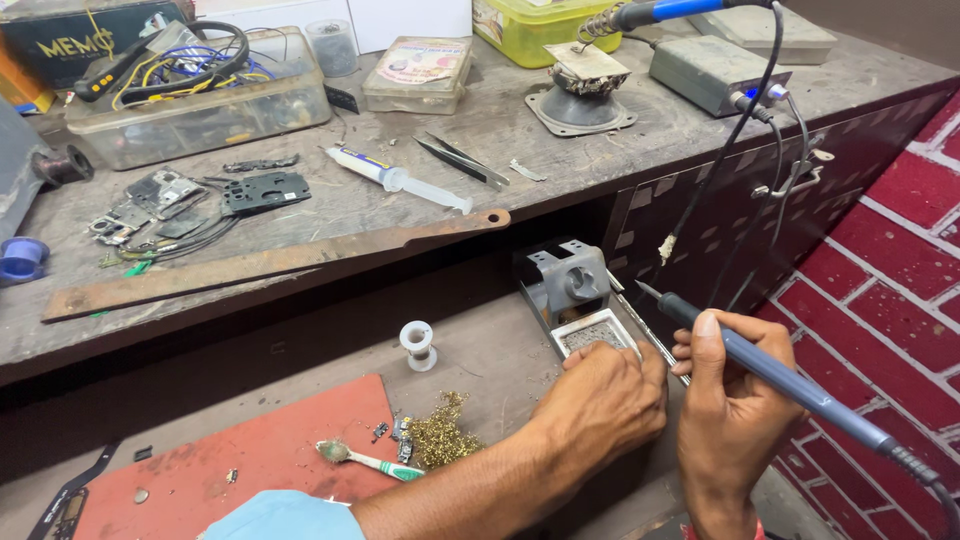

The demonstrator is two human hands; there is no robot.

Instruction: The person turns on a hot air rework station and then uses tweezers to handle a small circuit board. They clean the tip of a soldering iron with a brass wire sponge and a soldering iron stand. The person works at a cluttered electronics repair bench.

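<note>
1. A messy grey desk [560,150] stands by a red brick wall [890,250].
2. The right hand [735,415] grips the soldering iron [770,370] by its light, stiff handle, over the desk's right edge.
3. The left hand [600,405] curls beside the iron stand [575,295]; its grasp can't be told.

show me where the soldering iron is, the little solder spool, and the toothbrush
soldering iron [770,372], head view, on the blue-grey handle held in the right hand [735,420].
solder spool [417,344], head view, on its white body.
toothbrush [372,462], head view, on the white handle over the red mat.

head view | looks down and forward, close over low shelf [500,360] | workbench [600,150] beyond
</note>
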